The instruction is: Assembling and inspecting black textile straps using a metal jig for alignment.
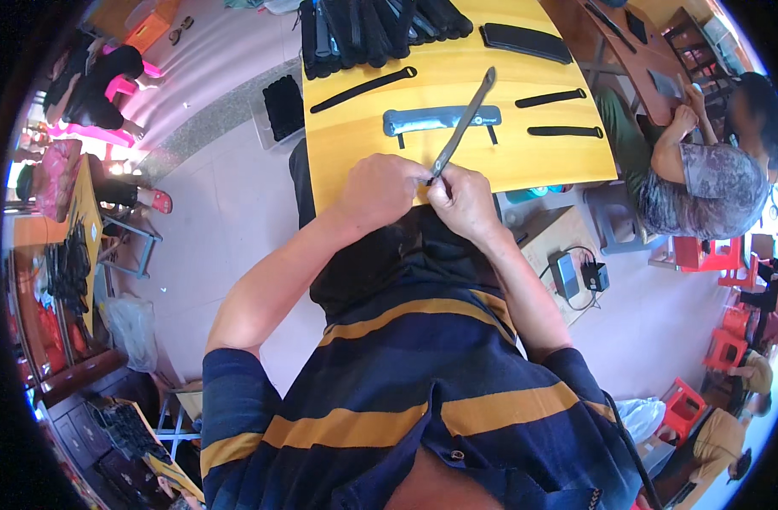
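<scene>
Both hands meet at the near edge of the yellow desk (pixel 355 144): left hand (pixel 379 192) clenched beside the right hand (pixel 464 202), whose grip pinches the grey strap's (pixel 464 124) near end, slanting it far-right over a grey pad (pixel 440 119)

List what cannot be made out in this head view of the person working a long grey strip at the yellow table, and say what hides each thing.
- Near end of the long grey strip: covered by the left hand and right hand, head view.
- Black pile at the far edge of the yellow wooden table: cut off by the top edge.
- Small dark box with a cable on the floor: too small to identify.
</scene>
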Available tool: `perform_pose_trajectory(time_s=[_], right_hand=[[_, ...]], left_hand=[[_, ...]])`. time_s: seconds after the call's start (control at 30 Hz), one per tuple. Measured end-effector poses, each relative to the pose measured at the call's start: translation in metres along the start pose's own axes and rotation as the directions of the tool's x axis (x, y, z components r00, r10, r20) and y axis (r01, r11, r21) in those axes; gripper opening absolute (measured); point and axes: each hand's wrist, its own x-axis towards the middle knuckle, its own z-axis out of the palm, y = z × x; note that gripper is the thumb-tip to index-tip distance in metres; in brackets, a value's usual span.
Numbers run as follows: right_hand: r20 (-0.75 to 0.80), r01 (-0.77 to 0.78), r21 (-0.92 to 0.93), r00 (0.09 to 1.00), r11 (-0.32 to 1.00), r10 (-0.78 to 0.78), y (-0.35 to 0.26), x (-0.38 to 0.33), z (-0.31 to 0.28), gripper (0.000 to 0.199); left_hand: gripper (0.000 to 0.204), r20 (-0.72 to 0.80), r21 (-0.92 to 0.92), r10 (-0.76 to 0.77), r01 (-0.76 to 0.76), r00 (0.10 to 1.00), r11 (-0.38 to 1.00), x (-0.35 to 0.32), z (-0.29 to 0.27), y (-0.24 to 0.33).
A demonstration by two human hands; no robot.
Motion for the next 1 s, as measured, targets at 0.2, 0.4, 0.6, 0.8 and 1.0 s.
perform_pose_trajectory(time_s=[0.2, 0.4, 0.6, 0.8, 1.0], right_hand=[[0.083, -0.028, 0.282, 0.997, 0.959, 0.005, 0.021, 0.004, 0.006, 0.011], [0.097, -0.115, 0.437, 0.992, 0.892, 0.081, 0.030, 0.002, 0.012, 0.011], [0.092, -0.224, 0.610, 0.973, 0.760, 0.213, 0.027, 0.000, 0.015, 0.014], [0.031, -0.209, 0.611, 0.970, 0.764, 0.241, 0.021, 0.002, 0.015, 0.017], [0.066, -0.249, 0.706, 0.955, 0.663, 0.289, 0.021, 0.003, 0.008, 0.019]], left_hand=[[0.030, 0.084, -0.093, 0.039, -0.031, 0.996, 0.995, 0.006, -0.011, -0.007], [0.026, 0.048, -0.051, 0.107, -0.104, 0.993, 0.993, 0.003, -0.013, -0.001], [0.021, 0.000, 0.135, 0.232, -0.230, 0.973, 0.964, 0.000, -0.016, 0.009], [0.023, 0.014, 0.256, 0.245, -0.240, 0.970, 0.936, 0.002, -0.018, 0.011], [0.019, 0.062, -0.106, 0.146, -0.139, 0.987, 0.985, 0.006, -0.022, 0.002]])
